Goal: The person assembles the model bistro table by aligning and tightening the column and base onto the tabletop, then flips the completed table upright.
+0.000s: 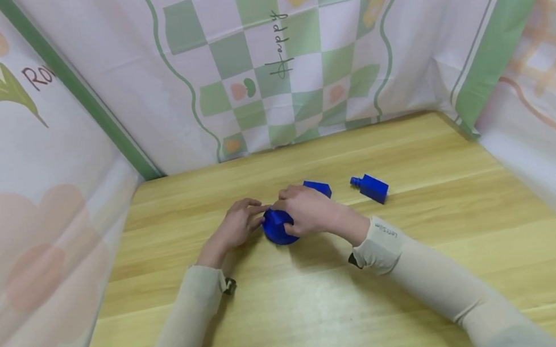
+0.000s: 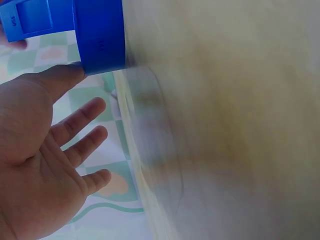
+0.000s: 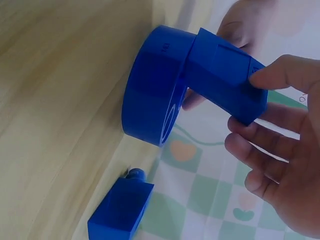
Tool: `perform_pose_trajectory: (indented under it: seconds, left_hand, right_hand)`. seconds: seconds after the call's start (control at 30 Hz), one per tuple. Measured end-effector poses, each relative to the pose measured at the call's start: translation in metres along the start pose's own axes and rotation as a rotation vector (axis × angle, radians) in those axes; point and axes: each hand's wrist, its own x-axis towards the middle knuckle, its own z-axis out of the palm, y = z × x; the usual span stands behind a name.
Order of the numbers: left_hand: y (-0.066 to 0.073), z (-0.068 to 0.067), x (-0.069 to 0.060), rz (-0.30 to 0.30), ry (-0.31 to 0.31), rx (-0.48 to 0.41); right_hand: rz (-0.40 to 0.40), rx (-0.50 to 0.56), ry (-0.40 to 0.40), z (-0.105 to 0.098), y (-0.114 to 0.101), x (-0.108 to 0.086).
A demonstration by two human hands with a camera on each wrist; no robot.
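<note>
A thick blue disc [image 3: 155, 85] sits flat on the table, with a blue rectangular block [image 3: 220, 75] standing on its top, slightly off upright. My right hand [image 1: 308, 209] pinches the block's upper end between thumb and fingers. How the block joins the disc is hidden. On the other side, my left hand [image 1: 239, 223] rests its thumb against the disc's side; in the left wrist view its other visible fingers [image 2: 82, 117] are spread and fairly straight. Where the left index finger lies is partly hidden behind the disc.
Just beyond my right hand lies a second blue block [image 1: 318, 188], partly covered. Farther right is another blue block [image 1: 374, 188] with a narrow round ridged neck. Patterned cloth [image 1: 269, 100] walls in the back and sides of the wooden table [image 1: 325, 317].
</note>
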Motion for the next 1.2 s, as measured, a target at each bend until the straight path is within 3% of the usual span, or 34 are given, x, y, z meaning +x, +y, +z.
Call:
perform_pose_trajectory:
  seconds: [0.27,0.43,0.6,0.83,1.03,1.2]
  left_hand:
    - [-0.001,-0.001,0.000,0.006,-0.001,0.042]
    - [-0.001,-0.001,0.000,-0.001,-0.011,0.037]
    - [-0.001,0.000,-0.001,-0.007,-0.009,0.044]
    - [0.001,0.001,0.000,-0.004,0.025,0.054]
    - [0.000,0.001,0.000,0.011,0.026,0.081]
    - [-0.001,0.002,-0.001,0.000,0.019,0.105]
  right_hand:
    - [-0.068,-0.054,0.017,-0.004,-0.002,-0.003]
    - [-0.120,-0.023,-0.017,-0.005,0.003,-0.003]
    - [-0.104,-0.011,-0.035,-0.005,0.005,-0.002]
    - [-0.083,-0.076,0.063,0.000,-0.003,0.002]
    - [-0.204,-0.053,0.110,0.007,-0.005,0.002]
    - [-0.235,-0.147,0.160,0.010,-0.007,0.002]
